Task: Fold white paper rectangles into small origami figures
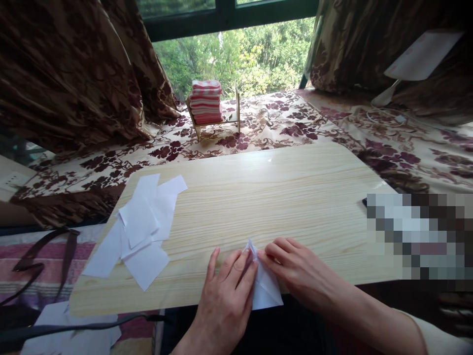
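A folded white paper piece [265, 288] lies at the near edge of the light wooden board [266, 197]. My left hand [225, 296] rests flat on its left side, fingers pressing it down. My right hand [291, 268] comes in from the right, its fingertips pinching the paper's raised top corner. Both hands touch the same sheet.
Several loose white paper sheets [142, 231] lie scattered over the board's left end. A small wooden rack with stacked red-striped cloths [207, 102] stands on the floral-covered surface [295, 123] by the window. More paper [74, 335] lies below the board at left, beside dark straps [44, 256].
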Available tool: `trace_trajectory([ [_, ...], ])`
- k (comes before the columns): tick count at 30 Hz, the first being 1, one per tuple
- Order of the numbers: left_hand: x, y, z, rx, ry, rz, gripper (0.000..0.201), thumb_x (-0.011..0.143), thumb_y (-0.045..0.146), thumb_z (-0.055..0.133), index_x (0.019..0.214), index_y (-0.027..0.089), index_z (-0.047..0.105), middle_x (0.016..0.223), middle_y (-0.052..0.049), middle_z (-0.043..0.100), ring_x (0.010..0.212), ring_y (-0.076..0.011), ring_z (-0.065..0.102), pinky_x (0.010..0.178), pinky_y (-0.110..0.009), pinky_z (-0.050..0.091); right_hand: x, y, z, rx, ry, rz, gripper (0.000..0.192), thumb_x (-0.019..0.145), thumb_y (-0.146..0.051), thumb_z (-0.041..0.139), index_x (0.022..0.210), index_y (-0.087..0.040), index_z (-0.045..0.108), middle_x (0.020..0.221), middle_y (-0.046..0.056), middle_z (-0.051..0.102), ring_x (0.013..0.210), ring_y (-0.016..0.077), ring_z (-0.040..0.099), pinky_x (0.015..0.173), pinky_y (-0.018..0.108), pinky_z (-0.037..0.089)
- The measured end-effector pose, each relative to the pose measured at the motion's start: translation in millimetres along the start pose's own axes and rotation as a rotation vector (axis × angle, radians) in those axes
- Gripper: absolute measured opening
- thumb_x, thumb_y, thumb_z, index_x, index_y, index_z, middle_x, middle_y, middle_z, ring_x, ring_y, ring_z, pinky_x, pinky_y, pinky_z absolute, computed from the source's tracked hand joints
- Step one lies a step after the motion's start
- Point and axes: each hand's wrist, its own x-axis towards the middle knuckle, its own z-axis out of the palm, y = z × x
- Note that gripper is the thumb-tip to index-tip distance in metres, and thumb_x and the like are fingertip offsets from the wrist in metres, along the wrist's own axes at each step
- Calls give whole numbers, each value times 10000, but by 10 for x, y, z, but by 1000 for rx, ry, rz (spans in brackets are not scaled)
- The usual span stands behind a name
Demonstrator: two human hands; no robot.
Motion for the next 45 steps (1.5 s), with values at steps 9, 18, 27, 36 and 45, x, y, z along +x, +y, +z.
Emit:
trace_trajectory([
  [9, -42, 57, 86, 96, 25, -20, 374, 958, 191, 408, 1273, 94, 584, 1310, -135, 602, 1267, -261, 461, 1134, -455, 185, 12, -21, -22, -53, 3, -19, 226, 759, -103, 660, 981, -103, 626, 852, 69, 600, 752, 224, 469, 666, 361, 393],
  [18, -47, 48, 145, 115, 61, 4, 360, 955, 197, 406, 1217, 79, 622, 1284, -121, 628, 1240, -262, 484, 1140, -458, 169, 251, -32, 41, -225, 41, -66, 34, 820, -123, 629, 798, -130, 653, 812, 92, 614, 754, 232, 471, 635, 354, 351],
  [27, -32, 75, 127, 150, 33, -2, 380, 957, 206, 399, 1262, 81, 588, 1322, -116, 601, 1242, -267, 471, 1125, -466, 170, 168, 59, 46, -147, 61, -40, 118, 829, -85, 588, 912, -124, 663, 838, 66, 612, 771, 216, 475, 679, 349, 362],
  [36, -43, 110, 105, 149, 16, -28, 359, 939, 154, 417, 1247, 102, 592, 1333, -115, 590, 1254, -274, 454, 1115, -505, 181, 64, -11, -161, 166, 202, 139, 407, 844, 22, 408, 1133, -180, 610, 868, 50, 594, 765, 192, 457, 679, 315, 357],
  [45, -68, 99, 123, 160, 13, -33, 353, 934, 177, 434, 1245, 110, 589, 1344, -116, 580, 1268, -284, 443, 1126, -529, 168, 121, -63, -136, 113, 154, 141, 334, 821, 4, 479, 1040, -198, 629, 893, 40, 614, 785, 190, 475, 709, 322, 369],
])
